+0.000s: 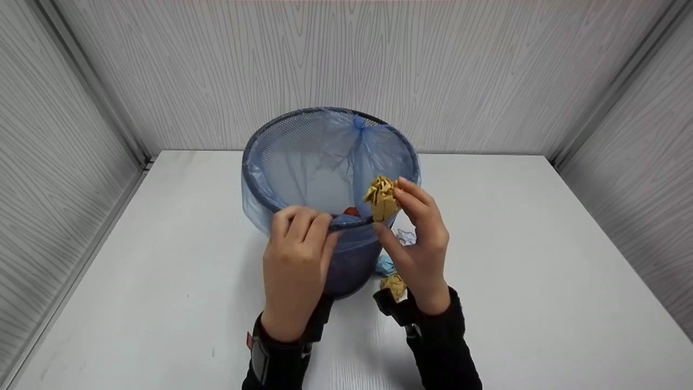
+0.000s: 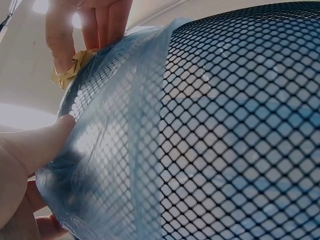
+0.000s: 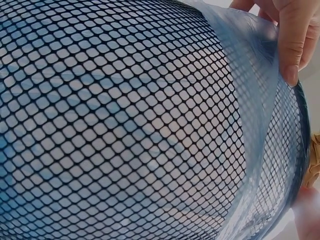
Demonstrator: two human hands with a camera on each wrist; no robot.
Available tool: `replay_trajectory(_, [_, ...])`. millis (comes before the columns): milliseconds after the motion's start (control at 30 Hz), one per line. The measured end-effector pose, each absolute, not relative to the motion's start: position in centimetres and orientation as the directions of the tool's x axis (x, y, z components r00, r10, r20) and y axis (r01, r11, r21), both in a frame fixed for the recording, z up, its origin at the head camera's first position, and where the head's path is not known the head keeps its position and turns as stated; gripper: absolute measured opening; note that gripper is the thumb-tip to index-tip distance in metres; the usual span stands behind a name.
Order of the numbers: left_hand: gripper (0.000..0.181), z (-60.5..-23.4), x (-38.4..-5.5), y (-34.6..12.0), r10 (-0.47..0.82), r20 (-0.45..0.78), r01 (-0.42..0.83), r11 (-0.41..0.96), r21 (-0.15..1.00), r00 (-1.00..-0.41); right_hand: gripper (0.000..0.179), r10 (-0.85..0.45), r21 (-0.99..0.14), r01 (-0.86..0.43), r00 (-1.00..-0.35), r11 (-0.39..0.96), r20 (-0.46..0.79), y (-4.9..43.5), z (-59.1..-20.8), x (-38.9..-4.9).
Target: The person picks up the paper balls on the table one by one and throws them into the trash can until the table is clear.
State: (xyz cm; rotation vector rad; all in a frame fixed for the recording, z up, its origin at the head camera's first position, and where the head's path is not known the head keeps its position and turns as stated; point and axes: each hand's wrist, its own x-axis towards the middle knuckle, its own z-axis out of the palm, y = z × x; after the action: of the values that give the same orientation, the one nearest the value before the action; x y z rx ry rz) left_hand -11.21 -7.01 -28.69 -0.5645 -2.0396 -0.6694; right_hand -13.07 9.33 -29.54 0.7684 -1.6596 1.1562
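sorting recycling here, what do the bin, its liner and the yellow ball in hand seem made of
Bin: dark open mesh of thin, even strands, likely coated metal, though plastic can't be ruled out. Liner: glossy, thin blue plastic film, by its see-through look and wrinkles. Yellow ball: probably crumpled paper, judging by its sharp creases and folds; its finish is hard to judge.

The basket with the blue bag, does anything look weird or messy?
A little. The blue bag is bunched into a knot-like twist at the far side of the mesh basket, not spread smooth there. Also, a white ball, a blue ball and a yellow ball, all crumpled, lie outside it.
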Motion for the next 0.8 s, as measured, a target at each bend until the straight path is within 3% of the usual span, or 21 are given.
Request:
replay_trajectory(300, [0.019, -28.76, -11.26, -7.02, 0.142, 0.857, 0.613, 0.757, 0.229, -0.496, 0.041, -0.001, -0.317, -0.842, -0.353, 0.438, 0.936, 9.31, -29.43, -12.98])
replay_trajectory(800, [0.021, -28.73, -11.22, -7.04, 0.150, 0.862, 0.615, 0.759, 0.213, -0.484, 0.035, -0.025, -0.285, -0.842, -0.333, 0.458, 0.943, 9.46, -29.56, -12.89])
